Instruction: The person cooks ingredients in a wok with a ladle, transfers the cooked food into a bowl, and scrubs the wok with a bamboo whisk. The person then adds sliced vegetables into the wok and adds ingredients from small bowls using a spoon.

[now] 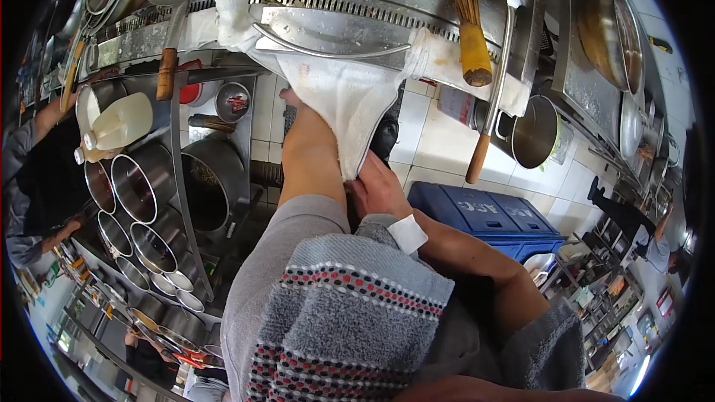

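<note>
A white cloth (339, 93) hangs from the steel range's front edge, below a curved metal bar (328, 50), and narrows to a lower tip. My left hand (289, 97) reaches up behind the cloth's left side; mostly hidden, it shows only a small part, so its grip cannot be made out. At the cloth's lower tip, my right hand (378, 187) has its fingers closed on the fabric. A grey towel with red, black and white dots (357, 305) lies over my forearms, near a white square patch (407, 236).
Right of the cloth are a yellow-handled brush (474, 52), a wooden-handled ladle (480, 152) and a steel pot (535, 132). Blue bins (484, 212) stand below. Several pots (134, 186) and jugs (123, 123) fill the left shelf; co-workers (45, 179) are at both sides.
</note>
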Tool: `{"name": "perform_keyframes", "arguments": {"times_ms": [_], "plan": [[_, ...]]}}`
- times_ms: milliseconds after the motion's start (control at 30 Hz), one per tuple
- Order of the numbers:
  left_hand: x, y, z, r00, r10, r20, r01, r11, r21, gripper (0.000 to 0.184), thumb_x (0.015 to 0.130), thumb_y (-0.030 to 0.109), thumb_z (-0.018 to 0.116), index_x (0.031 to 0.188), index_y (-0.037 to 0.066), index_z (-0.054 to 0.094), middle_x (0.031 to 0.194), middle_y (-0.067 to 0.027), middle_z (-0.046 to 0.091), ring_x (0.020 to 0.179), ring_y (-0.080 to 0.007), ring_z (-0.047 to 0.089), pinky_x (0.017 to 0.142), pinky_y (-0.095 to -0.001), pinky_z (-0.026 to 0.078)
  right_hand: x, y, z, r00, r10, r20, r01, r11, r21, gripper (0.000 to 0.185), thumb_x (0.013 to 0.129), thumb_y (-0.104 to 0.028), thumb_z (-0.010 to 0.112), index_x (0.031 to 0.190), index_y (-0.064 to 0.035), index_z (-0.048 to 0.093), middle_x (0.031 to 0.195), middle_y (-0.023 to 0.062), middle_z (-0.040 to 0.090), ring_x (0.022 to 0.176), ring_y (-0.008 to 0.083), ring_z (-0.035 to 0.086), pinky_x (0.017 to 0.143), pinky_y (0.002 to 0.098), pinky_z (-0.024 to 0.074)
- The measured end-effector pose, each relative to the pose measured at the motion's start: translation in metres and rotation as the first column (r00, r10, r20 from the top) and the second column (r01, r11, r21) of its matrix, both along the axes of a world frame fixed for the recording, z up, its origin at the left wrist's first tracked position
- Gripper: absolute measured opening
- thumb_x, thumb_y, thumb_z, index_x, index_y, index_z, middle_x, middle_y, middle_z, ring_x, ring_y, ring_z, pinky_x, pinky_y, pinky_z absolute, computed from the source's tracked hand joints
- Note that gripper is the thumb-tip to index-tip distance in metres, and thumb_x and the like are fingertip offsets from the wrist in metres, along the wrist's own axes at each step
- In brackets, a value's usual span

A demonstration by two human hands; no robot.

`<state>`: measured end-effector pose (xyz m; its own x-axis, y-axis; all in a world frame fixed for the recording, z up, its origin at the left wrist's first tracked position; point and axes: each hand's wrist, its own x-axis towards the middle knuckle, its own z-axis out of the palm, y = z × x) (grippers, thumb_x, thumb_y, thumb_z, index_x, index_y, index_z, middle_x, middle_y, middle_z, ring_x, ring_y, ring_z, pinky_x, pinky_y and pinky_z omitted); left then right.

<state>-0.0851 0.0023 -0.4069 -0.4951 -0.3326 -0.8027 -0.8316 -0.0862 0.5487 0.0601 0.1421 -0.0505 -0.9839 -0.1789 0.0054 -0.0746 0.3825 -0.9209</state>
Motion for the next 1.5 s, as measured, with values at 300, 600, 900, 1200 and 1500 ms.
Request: {"name": "perform_keyframes", "arguments": {"times_ms": [300,600,900,1200,1500], "plan": [[-0.007,0.001,0.007,0.996,0.087,-0.008,-0.087,0.979,-0.183,0.065,0.083,0.043,0.064,0.135,0.007,0.045,0.135,-0.0181,0.052,0.117,-0.0325,0.055,0.095,-0.0429,0.047,0.026,0.005,-0.003,0.99,0.091,0.109,-0.095,0.995,0.035,0.037,0.074,0.004,0.061,0.11,0.0022,0.054,0.099,0.0205,0.056,0.094,0.0411,0.058,0.076,0.0423,0.0525],[-0.004,0.01,0.017,0.99,0.143,-0.017,-0.138,0.914,-0.38,0.067,0.084,0.044,0.062,0.137,0.007,0.043,0.136,-0.0189,0.051,0.118,-0.0341,0.054,0.096,-0.0437,0.046,0.007,0.001,-0.016,0.989,-0.007,0.15,-0.004,0.997,0.074,0.03,0.077,-0.003,0.06,0.106,0.0003,0.053,0.092,0.018,0.055,0.086,0.0409,0.059,0.072,0.0406,0.0518],[0.016,0.027,0.014,0.994,0.094,-0.046,-0.094,0.996,0.0,0.068,0.085,0.045,0.06,0.138,0.007,0.042,0.137,-0.0198,0.05,0.119,-0.0356,0.053,0.097,-0.0444,0.045,0.012,-0.003,0.013,0.968,0.213,0.131,-0.245,0.912,0.328,0.021,0.081,-0.017,0.057,0.098,-0.0037,0.054,0.089,0.0114,0.054,0.075,0.0287,0.064,0.057,0.0366,0.0525],[0.037,0.011,0.012,0.997,0.024,0.07,-0.029,0.998,0.061,0.069,0.086,0.046,0.058,0.14,0.007,0.041,0.138,-0.0207,0.049,0.121,-0.0372,0.052,0.099,-0.0452,0.044,-0.01,-0.024,0.003,0.947,0.258,0.192,-0.321,0.81,0.491,0.021,0.08,-0.01,0.056,0.101,-0.0065,0.055,0.093,0.0137,0.058,0.077,0.0318,0.066,0.059,0.0427,0.0531],[0.13,-0.024,0.116,0.604,-0.782,-0.158,0.738,0.623,-0.26,0.041,0.076,0.024,0.066,0.113,0.005,0.06,0.111,-0.0207,0.064,0.107,-0.0361,0.061,0.092,-0.0421,0.049,0.08,0.143,-0.193,0.856,-0.019,0.517,-0.364,0.688,0.627,0.03,0.082,-0.022,0.057,0.103,-0.0018,0.06,0.097,0.0239,0.065,0.092,0.0409,0.062,0.081,0.0472,0.0493]]}}
